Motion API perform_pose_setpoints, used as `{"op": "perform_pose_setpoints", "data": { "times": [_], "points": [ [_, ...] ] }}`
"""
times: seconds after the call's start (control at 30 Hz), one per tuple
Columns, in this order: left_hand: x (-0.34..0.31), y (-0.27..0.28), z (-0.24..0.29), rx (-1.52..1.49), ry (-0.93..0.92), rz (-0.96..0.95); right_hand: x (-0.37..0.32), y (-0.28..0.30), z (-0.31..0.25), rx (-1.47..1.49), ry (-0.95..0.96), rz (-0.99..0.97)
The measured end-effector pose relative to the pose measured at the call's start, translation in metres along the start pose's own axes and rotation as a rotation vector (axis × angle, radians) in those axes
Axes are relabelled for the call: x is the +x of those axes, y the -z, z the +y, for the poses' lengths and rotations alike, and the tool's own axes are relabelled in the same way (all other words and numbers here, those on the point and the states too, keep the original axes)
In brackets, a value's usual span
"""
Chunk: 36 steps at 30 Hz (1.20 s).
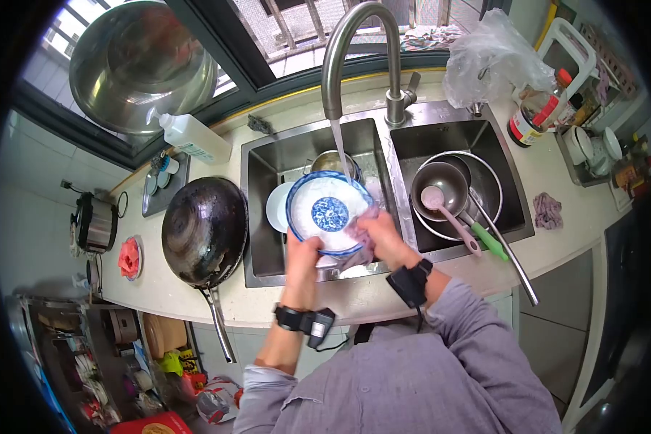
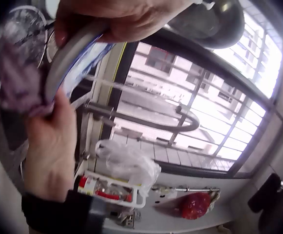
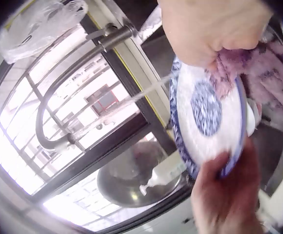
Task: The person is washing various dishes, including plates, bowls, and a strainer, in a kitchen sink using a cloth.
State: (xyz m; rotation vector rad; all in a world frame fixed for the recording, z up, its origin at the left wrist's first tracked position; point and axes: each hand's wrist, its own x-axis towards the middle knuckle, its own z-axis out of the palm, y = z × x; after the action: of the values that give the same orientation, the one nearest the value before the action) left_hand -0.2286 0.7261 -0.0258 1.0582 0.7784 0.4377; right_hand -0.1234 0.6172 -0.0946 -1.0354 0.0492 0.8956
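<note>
A blue-and-white plate [image 1: 330,214] is held tilted over the left sink basin, under the stream from the faucet [image 1: 333,79]. My left hand [image 1: 302,254] grips its near left rim, thumb on the upper face. My right hand [image 1: 385,242] pinches a purple cloth [image 1: 364,235] against the plate's right rim. In the right wrist view the cloth [image 3: 258,73] lies over the rim and trails behind the plate [image 3: 207,107]. The left wrist view shows the plate [image 2: 66,63] edge-on between both hands.
A white bowl [image 1: 276,206] and a metal pot [image 1: 331,160] are in the left basin. The right basin [image 1: 513,210] holds pans and a pink ladle [image 1: 452,217]. A black wok [image 1: 204,231] lies left of the sink; a white bottle [image 1: 195,139] stands behind it. Another cloth [image 1: 547,210] is at right.
</note>
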Motion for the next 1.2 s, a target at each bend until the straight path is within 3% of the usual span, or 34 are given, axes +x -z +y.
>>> {"op": "perform_pose_setpoints", "data": {
  "times": [0.07,0.13,0.2,0.23,0.27,0.33,0.43,0.53,0.6,0.63,0.67,0.73,0.87,0.93,0.97,1.0,1.07,1.1,1.2],
  "points": [
    [0.002,0.010,0.030,0.008,0.268,-0.134,0.015,0.008,-0.008,-0.071,-0.034,-0.011],
    [0.011,0.017,0.029,-0.070,0.344,-0.012,0.010,-0.002,-0.018,-0.121,-0.029,0.060],
    [0.008,0.009,-0.001,-0.008,-0.016,0.088,0.003,-0.007,-0.001,0.006,0.044,0.082],
    [0.001,-0.007,-0.024,-0.035,-0.125,0.233,-0.001,-0.017,0.006,0.038,0.110,0.139],
    [-0.015,-0.025,-0.020,-0.072,-0.014,0.264,-0.006,-0.025,0.011,0.070,0.174,0.196],
    [-0.014,-0.021,-0.018,-0.068,0.008,0.215,-0.004,-0.022,0.011,0.125,0.198,0.231],
    [0.002,0.010,0.004,-0.092,0.213,-0.015,0.002,0.001,-0.018,-0.018,-0.096,-0.073],
    [0.015,0.028,0.015,-0.090,0.304,-0.092,0.012,-0.007,-0.026,0.050,0.028,-0.038],
    [0.011,0.023,0.013,0.260,-0.020,0.008,0.013,-0.007,-0.031,-0.069,0.046,0.000],
    [0.016,0.028,0.006,0.521,-0.309,-0.083,0.013,-0.005,-0.033,-0.181,0.070,0.061],
    [0.009,0.028,0.000,0.980,-0.527,-0.106,0.020,0.002,-0.029,-0.189,0.070,0.054],
    [-0.022,-0.004,0.019,1.502,-0.541,-0.300,0.033,0.012,-0.015,-0.573,0.156,0.175],
    [-0.005,-0.011,-0.013,1.472,-0.727,-0.409,0.035,0.003,-0.016,-0.733,0.231,0.189],
    [-0.005,-0.012,-0.006,1.169,-0.564,-0.330,0.038,0.000,-0.025,-0.674,0.275,0.201],
    [-0.004,-0.013,0.000,1.116,-0.410,-0.243,0.036,0.004,-0.031,-0.631,0.187,0.098],
    [0.003,-0.008,0.001,1.116,-0.408,-0.247,0.034,0.003,-0.033,-0.630,0.185,0.101],
    [0.018,0.004,0.001,0.394,-0.064,-0.322,0.032,-0.007,-0.033,-0.642,0.458,0.099],
    [0.015,0.001,0.009,0.304,0.017,-0.300,0.031,-0.010,-0.034,-0.599,0.455,0.074],
    [0.014,-0.004,0.006,0.168,0.016,-0.293,0.006,-0.032,-0.047,-0.799,0.614,0.027]
  ]
}}
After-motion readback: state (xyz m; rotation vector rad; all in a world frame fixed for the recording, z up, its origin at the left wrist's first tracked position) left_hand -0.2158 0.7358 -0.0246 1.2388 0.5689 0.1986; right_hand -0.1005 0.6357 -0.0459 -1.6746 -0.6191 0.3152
